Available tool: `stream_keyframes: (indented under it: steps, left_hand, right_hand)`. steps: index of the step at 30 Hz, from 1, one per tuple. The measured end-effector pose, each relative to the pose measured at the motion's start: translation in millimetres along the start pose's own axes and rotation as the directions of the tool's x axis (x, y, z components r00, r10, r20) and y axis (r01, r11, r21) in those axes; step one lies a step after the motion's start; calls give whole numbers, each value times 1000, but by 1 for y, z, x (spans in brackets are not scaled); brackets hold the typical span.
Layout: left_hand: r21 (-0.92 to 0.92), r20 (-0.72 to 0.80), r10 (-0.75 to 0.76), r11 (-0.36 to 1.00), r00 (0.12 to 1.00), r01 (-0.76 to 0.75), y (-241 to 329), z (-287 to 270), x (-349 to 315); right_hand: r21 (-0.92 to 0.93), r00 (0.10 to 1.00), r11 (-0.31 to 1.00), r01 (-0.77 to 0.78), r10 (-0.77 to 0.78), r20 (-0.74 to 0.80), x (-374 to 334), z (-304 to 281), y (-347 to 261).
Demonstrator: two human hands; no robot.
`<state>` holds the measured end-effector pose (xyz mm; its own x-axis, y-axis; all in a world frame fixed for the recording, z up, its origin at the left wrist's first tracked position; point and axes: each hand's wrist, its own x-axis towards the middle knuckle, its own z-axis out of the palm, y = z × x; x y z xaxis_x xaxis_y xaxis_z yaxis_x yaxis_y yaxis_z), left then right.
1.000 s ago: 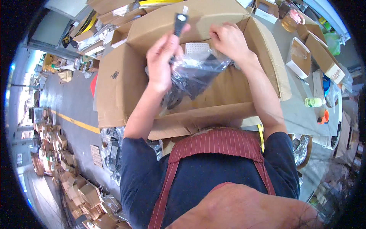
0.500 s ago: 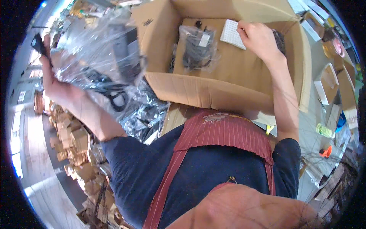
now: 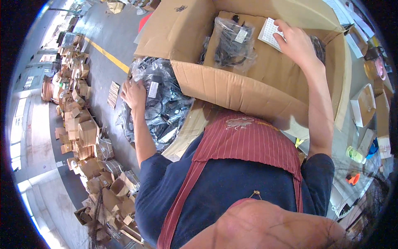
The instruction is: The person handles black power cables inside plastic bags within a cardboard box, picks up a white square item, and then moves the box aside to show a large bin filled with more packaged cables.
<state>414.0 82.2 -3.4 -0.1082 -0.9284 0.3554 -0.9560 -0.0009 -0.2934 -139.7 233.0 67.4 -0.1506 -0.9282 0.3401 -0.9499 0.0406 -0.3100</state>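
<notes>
My left hand (image 3: 134, 93) is at the pile left of the box, its bent fingers on a plastic-bagged black power adapter (image 3: 152, 79) with a white label. More clear bags with black items (image 3: 166, 114) lie under it. Inside the large cardboard box (image 3: 240, 85), a bagged black cable bundle (image 3: 232, 47) rests on a brown cardboard sheet (image 3: 269, 68). A white sheet with rows of small dots (image 3: 269, 35) lies to its right. Over that sheet's right edge my right hand (image 3: 299, 46) is open, thumb and index finger apart; whether it touches the sheet I cannot tell.
Many cardboard boxes (image 3: 89, 128) are heaped along the floor at left, beside a yellow floor line (image 3: 107, 54). On the grey table at right are a white open box (image 3: 363, 106), an orange object (image 3: 353, 179) and a green-white roll (image 3: 355, 154).
My left hand has come down and inward from the far left, bringing the bagged adapter onto the pile. The fingers of my right hand have opened from a closed shape.
</notes>
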Motion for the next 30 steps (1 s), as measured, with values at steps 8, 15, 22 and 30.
stream_keyframes:
  steps: [8,15,22,30]
  left_hand:
    - [-226,-228,83,965,970,-136,56,-45,34]
    - [-576,-523,472,419,710,-702,211,-119,67]
    - [-696,339,779,585,528,-416,355,-69,96]
    - [-570,425,751,655,505,-495,396,-58,91]
  right_hand:
    - [40,998,998,-49,47,34,2,14,14]
    - [40,1000,999,4,-3,-16,1,15,9]
    - [56,996,995,-82,80,24,5,30,31]
    - [14,977,982,-186,184,109,6,30,49]
